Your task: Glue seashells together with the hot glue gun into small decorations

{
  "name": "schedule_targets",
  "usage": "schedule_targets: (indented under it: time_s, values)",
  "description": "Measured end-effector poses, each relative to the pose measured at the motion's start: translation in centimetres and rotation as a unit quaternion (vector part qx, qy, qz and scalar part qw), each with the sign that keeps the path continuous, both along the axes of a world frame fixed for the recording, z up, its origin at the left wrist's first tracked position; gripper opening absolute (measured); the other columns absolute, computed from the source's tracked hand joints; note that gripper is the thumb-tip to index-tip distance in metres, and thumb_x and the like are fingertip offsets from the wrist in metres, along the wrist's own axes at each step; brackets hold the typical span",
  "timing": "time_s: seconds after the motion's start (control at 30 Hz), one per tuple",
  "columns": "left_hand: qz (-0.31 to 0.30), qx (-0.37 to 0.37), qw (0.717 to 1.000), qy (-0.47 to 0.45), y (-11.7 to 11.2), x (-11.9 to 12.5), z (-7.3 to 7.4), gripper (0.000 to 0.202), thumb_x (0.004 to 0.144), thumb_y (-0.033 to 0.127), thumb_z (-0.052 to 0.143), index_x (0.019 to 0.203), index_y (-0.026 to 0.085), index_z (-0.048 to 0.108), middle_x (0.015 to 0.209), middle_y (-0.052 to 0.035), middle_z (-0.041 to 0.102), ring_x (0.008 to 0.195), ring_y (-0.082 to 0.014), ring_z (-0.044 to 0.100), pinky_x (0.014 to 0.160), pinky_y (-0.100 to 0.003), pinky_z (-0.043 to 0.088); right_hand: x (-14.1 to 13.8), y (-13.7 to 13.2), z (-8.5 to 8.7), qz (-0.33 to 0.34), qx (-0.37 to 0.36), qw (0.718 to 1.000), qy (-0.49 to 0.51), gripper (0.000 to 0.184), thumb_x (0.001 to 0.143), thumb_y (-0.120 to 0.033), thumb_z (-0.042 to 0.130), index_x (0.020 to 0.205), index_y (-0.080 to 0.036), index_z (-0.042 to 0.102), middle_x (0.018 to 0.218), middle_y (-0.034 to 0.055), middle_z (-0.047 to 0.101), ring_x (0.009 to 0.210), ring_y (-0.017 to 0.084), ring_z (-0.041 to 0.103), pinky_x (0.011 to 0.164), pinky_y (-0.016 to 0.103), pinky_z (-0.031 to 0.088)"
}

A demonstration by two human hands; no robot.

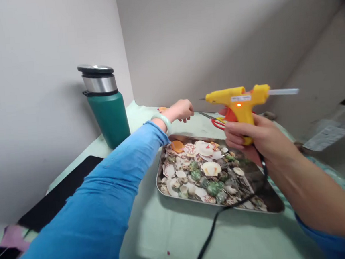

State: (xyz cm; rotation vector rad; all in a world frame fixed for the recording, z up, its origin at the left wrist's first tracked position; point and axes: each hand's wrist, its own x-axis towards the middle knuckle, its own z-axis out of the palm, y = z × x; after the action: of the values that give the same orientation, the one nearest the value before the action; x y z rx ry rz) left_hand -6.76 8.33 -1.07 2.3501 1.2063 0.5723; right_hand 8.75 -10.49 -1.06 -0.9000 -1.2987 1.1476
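My right hand is wrapped round the grip of a yellow hot glue gun, held above the right part of a metal tray. Its nozzle points left, its small light glows orange, and a clear glue stick juts from the back. Stretched out past the tray's far edge is my left hand, fingers curled downward; whatever they may hold is hidden. Just behind that wrist shows a small orange thing. Seashells of many kinds fill much of the metal tray, among them a pale scallop shell.
A green bottle stands at the left near the wall. Scissors with red and yellow handles lie beyond the tray. The gun's black cord crosses the tray's front edge. A black flat object lies left; a clear container stands right.
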Motion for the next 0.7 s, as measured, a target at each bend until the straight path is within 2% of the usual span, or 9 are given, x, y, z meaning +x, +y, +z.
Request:
schedule_targets:
  time_s: [0.03,0.1,0.17,0.27,0.33,0.4,0.47,0.57,0.7]
  values:
    - [-0.012,-0.005,1.000,0.003,0.7,0.1,-0.1,0.005,0.066,0.016,0.063,0.065,0.011,0.064,0.056,-0.0058,0.064,0.046,-0.0128,0.057,0.056,-0.027,0.047,0.4,-0.4,-0.3,-0.024,-0.008,1.000,-0.019,0.013,0.074,-0.022,0.066,0.082,-0.019,0.056,0.052,-0.0057,0.037,0.044,0.007,0.035,0.038,0.020,0.025]
    - [-0.028,0.002,1.000,0.005,2.2,0.7,-0.1,0.009,0.065,0.019,0.065,0.063,0.011,0.063,0.055,-0.0069,0.063,0.047,-0.0145,0.058,0.058,-0.030,0.048,1.5,-1.3,-0.9,-0.075,0.005,0.997,-0.032,0.023,0.076,-0.025,0.064,0.061,-0.019,0.048,0.050,-0.0043,0.036,0.043,0.007,0.033,0.037,0.022,0.023]
    - [-0.036,0.019,0.999,-0.001,3.9,2.1,0.0,0.016,0.068,0.023,0.063,0.062,0.009,0.063,0.056,-0.0091,0.062,0.050,-0.0164,0.059,0.059,-0.032,0.048,2.5,-1.8,-1.6,-0.098,-0.017,0.992,-0.081,0.030,0.077,-0.030,0.063,0.055,-0.019,0.045,0.047,-0.0025,0.036,0.040,0.008,0.032,0.033,0.023,0.014]
    - [-0.050,0.058,0.997,0.006,6.3,6.5,0.0,0.018,0.072,0.021,0.058,0.061,0.007,0.062,0.053,-0.0105,0.060,0.059,-0.0191,0.062,0.065,-0.032,0.048,3.5,-1.9,-2.3,-0.127,-0.042,0.987,-0.094,0.018,0.072,-0.032,0.067,0.067,-0.020,0.056,0.044,-0.0030,0.038,0.038,0.008,0.031,0.034,0.023,0.012]
    - [-0.097,0.077,0.992,0.017,7.0,10.0,-0.2,0.011,0.071,0.016,0.057,0.065,0.008,0.062,0.055,-0.0089,0.061,0.066,-0.0199,0.063,0.070,-0.030,0.047,3.7,-1.8,-2.3,-0.143,-0.045,0.986,-0.068,0.024,0.065,-0.032,0.072,0.083,-0.021,0.061,0.045,-0.0045,0.039,0.037,0.007,0.031,0.035,0.021,0.012]
    - [-0.141,0.089,0.986,0.014,7.2,12.8,-0.7,0.006,0.069,0.014,0.058,0.072,0.010,0.062,0.059,-0.0062,0.062,0.073,-0.0194,0.063,0.073,-0.028,0.046,3.3,-1.6,-2.0,-0.146,-0.026,0.989,-0.028,0.031,0.064,-0.031,0.072,0.091,-0.020,0.062,0.045,-0.0055,0.038,0.037,0.007,0.031,0.036,0.022,0.014]
    - [-0.168,0.073,0.983,0.018,7.0,14.5,-1.3,0.007,0.069,0.017,0.061,0.074,0.011,0.062,0.060,-0.0046,0.062,0.073,-0.0180,0.062,0.072,-0.026,0.046,2.6,-1.4,-1.7,-0.175,0.024,0.984,0.003,0.026,0.067,-0.026,0.069,0.090,-0.018,0.062,0.046,-0.0061,0.038,0.037,0.007,0.031,0.038,0.022,0.014]
    - [-0.133,0.029,0.991,-0.013,7.0,14.8,-2.2,0.011,0.073,0.021,0.058,0.070,0.011,0.062,0.060,-0.0069,0.062,0.057,-0.0141,0.059,0.062,-0.027,0.047,1.7,-1.2,-1.3,-0.206,0.090,0.972,0.064,0.019,0.073,-0.024,0.062,0.092,-0.020,0.060,0.045,-0.0073,0.035,0.039,0.007,0.032,0.040,0.023,0.019]
    - [-0.079,0.005,0.996,-0.038,7.4,13.2,-2.5,0.022,0.078,0.027,0.052,0.067,0.011,0.061,0.053,-0.0059,0.060,0.048,-0.0119,0.056,0.056,-0.025,0.046,2.2,-2.0,-1.3,-0.208,0.062,0.975,0.048,0.011,0.078,-0.027,0.060,0.089,-0.024,0.058,0.048,-0.0054,0.038,0.041,0.010,0.037,0.037,0.023,0.023]
